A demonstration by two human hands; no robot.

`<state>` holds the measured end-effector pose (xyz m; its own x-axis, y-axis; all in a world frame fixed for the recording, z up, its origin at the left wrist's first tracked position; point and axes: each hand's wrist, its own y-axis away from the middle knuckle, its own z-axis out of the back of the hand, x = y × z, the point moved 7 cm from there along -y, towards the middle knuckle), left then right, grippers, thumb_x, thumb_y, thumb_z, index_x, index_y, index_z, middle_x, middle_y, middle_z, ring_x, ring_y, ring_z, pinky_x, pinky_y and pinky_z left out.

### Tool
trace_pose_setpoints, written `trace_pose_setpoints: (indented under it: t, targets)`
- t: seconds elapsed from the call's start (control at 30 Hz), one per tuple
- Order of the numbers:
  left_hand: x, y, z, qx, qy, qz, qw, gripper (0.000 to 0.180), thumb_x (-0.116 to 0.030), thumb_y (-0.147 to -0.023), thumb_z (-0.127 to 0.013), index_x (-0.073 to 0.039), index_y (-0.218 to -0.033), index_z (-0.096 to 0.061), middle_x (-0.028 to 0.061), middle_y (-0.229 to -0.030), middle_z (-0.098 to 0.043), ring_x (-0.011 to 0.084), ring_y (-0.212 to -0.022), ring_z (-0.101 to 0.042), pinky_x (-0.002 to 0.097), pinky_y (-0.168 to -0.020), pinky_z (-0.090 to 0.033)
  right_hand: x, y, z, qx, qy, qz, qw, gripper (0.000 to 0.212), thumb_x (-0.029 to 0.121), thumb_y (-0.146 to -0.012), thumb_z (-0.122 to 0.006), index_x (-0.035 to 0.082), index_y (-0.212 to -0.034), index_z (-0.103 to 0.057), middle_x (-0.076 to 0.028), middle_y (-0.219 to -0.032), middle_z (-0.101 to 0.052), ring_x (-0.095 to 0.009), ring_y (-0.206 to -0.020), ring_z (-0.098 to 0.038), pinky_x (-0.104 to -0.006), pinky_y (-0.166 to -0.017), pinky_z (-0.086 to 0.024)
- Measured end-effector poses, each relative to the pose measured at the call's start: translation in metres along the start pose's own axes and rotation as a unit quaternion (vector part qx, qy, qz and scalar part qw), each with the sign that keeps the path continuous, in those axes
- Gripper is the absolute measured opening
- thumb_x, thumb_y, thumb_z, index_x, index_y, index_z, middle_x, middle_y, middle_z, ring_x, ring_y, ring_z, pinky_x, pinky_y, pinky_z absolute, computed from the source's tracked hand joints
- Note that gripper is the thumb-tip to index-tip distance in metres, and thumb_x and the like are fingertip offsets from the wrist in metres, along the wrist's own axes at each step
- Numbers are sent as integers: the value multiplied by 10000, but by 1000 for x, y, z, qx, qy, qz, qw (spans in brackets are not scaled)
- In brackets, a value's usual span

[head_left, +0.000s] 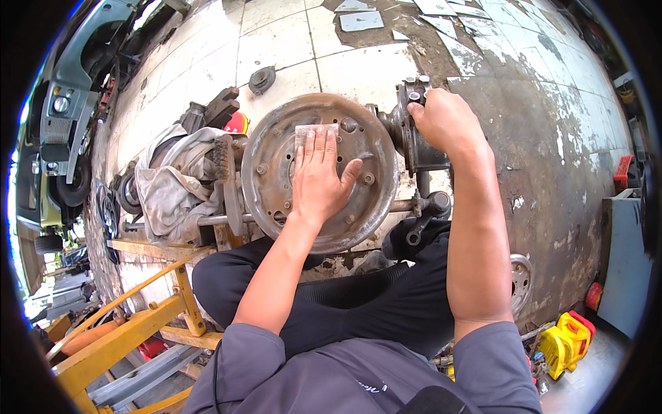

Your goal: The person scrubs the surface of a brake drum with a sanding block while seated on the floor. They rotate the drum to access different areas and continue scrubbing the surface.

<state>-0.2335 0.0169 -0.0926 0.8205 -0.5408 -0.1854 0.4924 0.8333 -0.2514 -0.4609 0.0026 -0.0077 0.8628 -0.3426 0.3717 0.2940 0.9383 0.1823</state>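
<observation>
The person's left hand lies flat and outstretched, thumb spread, over a small square sheet on the face of a rusty round metal disc in front of the body. The right hand is curled over a bolted, flanged housing just right of the disc, fingertips hidden. A crumpled grey cloth sits to the disc's left.

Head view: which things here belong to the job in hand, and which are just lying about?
Seemingly part of the job:
- rusty round plate
- flat pad, under the left hand against the plate
- dark bolted housing, with the right hand on it

Seemingly just lying about:
- small dark round part on the tiles
- yellow container
- broken tiles
</observation>
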Motion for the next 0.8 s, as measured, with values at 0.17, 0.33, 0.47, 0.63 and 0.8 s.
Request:
trace_pose_setpoints:
  t: [0.17, 0.33, 0.47, 0.63, 0.8]
  targets:
    - [6, -35, -1, 14, 23, 34, 999, 785, -573, -1015, -440, 75, -1459, -437, 295, -1521, -411, 433, -1442, -357, 498, -1205, -257, -5, -4, -8, 22, -4, -23, 999, 396, 321, -949, -638, -67, -997, -703, -302, -1014, -692, -444, -1017, -661, -508, -906, -516]
    - [0, -4, -2, 20, 5, 18, 1000, 809, -590, -1016, -420, 75, -1477, -407, 286, -1534, -400, 435, -1452, -339, 496, -1212, -242, -1, 0, -4, 15, 2, -18, 1000, 413, 327, -951, -641, -77, -1012, -695, -304, -1015, -693, -436, -1020, -665, -503, -915, -515]
    - [7, -22, -5, 32, 30, 48, 998, 864, -653, -989, -412, 58, -1480, -418, 264, -1548, -394, 412, -1464, -331, 506, -1215, -233, 1, -3, -6, 28, 2, -29, 999, 401, 322, -950, -641, -69, -1017, -702, -303, -1030, -692, -431, -1026, -666, -500, -917, -517]
    - [1, -14, -4, 22, 54, 54, 997, 895, -689, -981, -380, 56, -1476, -427, 265, -1539, -408, 403, -1466, -336, 527, -1208, -237, 0, 0, -2, 17, 0, -20, 1000, 413, 325, -952, -639, -79, -1013, -701, -303, -1026, -692, -431, -1024, -667, -499, -913, -520]
    - [-1, -22, 0, 7, 18, 22, 1000, 804, -592, -1016, -418, 76, -1464, -429, 296, -1530, -397, 441, -1443, -354, 487, -1212, -244, 0, -6, -6, 2, 10, -8, 1000, 422, 331, -951, -642, -86, -945, -711, -306, -975, -696, -447, -978, -676, -502, -885, -529]
